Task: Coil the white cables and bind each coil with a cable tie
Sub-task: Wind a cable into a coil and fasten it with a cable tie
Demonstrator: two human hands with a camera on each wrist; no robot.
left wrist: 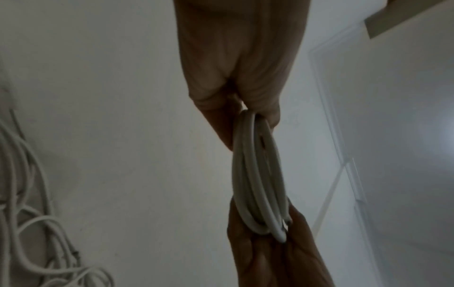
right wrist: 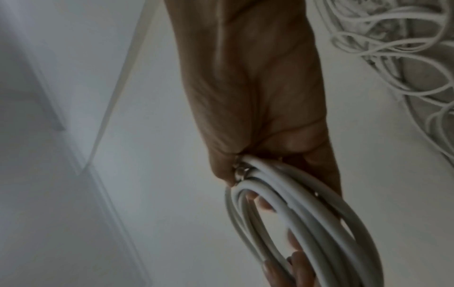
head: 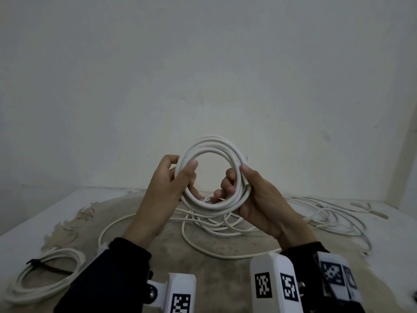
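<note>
While we hold the white coil point(head: 212, 175) upright above the table point(head: 27, 213), left hand point(head: 171, 188) and right hand point(head: 255, 199) each curled around opposite sides, any slackened grip could let the untied loops spring apart onto the loose cables point(head: 225, 222) below.

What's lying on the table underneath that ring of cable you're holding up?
Under the held coil lies a loose tangle of white cables on the table. Both hands and the coil cover part of it, so any cable ends there are hidden.
</note>
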